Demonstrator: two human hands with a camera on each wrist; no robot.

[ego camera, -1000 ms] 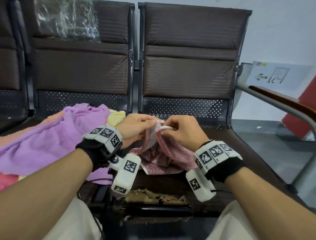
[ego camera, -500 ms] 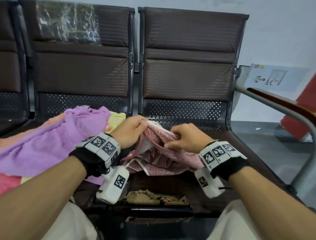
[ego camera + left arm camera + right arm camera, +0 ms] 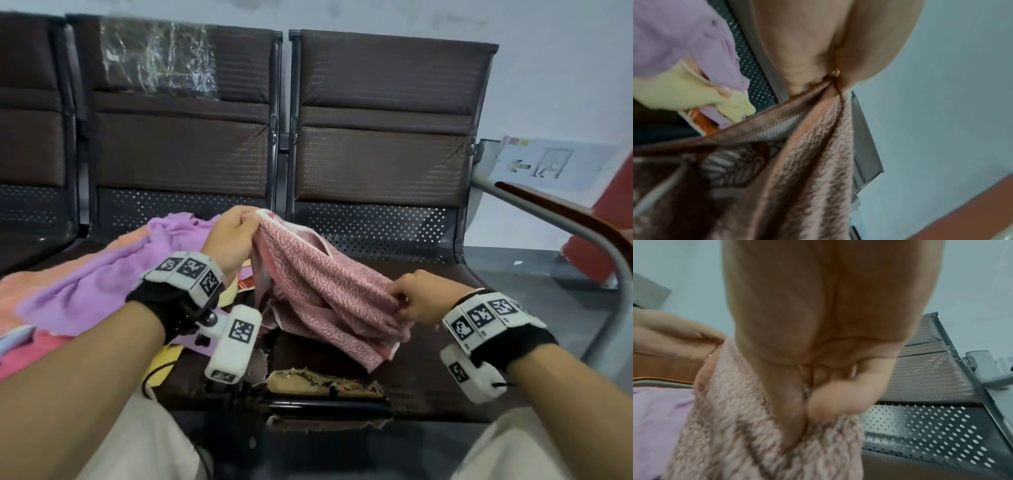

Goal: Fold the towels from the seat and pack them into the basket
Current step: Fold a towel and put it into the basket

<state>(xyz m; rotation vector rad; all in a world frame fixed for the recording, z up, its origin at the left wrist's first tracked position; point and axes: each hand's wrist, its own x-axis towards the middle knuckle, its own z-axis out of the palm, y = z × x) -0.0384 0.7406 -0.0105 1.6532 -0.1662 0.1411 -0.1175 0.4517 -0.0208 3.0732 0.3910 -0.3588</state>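
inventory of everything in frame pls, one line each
red-and-white towel: 1, stretched between both hands over the right seat
purple towel: 1, heaped on the left seat
yellow towel: 1, under the purple one
pink towel: 1, near edge of the pile
seats: dark brown bench row, front edge torn
armrest: 1, brown, far right
basket: not in view
left hand: grips towel's corner
right hand: pinches towel's edge

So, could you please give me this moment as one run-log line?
step: spreading red towel | left hand: pinching corner | right hand: pinching edge | basket: unseen
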